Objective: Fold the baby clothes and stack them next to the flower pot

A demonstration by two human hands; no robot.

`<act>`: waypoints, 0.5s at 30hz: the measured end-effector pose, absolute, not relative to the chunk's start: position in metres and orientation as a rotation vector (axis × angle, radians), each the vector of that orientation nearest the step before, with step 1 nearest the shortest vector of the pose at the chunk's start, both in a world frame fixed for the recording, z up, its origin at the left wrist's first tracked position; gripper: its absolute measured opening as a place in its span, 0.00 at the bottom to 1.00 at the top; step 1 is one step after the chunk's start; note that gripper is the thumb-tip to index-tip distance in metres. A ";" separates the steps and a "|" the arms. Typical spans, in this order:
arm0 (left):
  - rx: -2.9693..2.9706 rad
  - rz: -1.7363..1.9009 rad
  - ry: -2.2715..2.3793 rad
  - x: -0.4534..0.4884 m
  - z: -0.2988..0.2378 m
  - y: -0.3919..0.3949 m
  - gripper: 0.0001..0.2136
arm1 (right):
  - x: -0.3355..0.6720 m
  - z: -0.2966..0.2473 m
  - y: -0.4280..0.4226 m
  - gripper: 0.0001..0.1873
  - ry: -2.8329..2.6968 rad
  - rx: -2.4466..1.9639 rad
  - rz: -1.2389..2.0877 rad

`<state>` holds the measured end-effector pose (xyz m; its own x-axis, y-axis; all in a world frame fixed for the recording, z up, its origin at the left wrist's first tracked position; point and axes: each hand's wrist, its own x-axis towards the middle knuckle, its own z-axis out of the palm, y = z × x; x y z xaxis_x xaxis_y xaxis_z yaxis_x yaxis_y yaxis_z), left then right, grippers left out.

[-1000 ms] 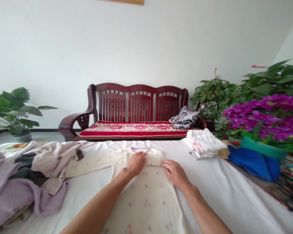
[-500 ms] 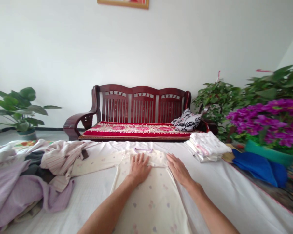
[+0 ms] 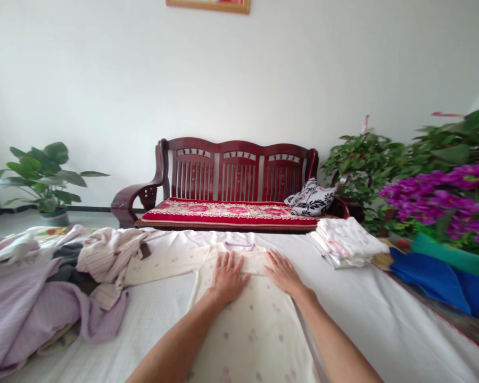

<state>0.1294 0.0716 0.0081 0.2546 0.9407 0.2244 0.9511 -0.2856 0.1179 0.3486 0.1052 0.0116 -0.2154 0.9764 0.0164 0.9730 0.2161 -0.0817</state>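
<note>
A cream long-sleeved shirt (image 3: 251, 330) with small faded prints and a lilac neckline lies spread out before me. Its left-hand sleeve stretches toward the clothes pile, while the right-hand one is folded in across the chest. My left hand (image 3: 228, 277) rests flat on the upper chest, fingers spread just below the collar. Flat on the shirt's right shoulder edge, over the folded sleeve, lies my right hand (image 3: 284, 272), its fingers stretched out. Neither hand grips the fabric.
On the left is a heap of rumpled clothes (image 3: 64, 303). A folded white stack (image 3: 345, 242) sits to the right on the white sheet (image 3: 383, 319). Beyond stand a wooden bench (image 3: 239, 175) and a potted plant (image 3: 51, 181); purple flowers (image 3: 443, 202) and blue cloth (image 3: 439, 279) are at right.
My right hand has moved inward from the shirt's outer edge onto its shoulder. My left hand stays on the chest. The view has turned slightly left.
</note>
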 end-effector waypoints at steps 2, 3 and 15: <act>-2.482 -0.384 -1.827 0.123 0.008 0.067 0.31 | 0.349 0.010 0.106 0.35 -2.385 -1.890 0.082; -2.500 -0.387 -1.804 0.120 0.008 0.065 0.30 | 0.349 0.009 0.106 0.35 -2.375 -1.877 0.081; -2.780 -0.509 -1.379 0.114 0.031 0.046 0.18 | 0.347 0.011 0.102 0.36 -2.302 -1.856 0.115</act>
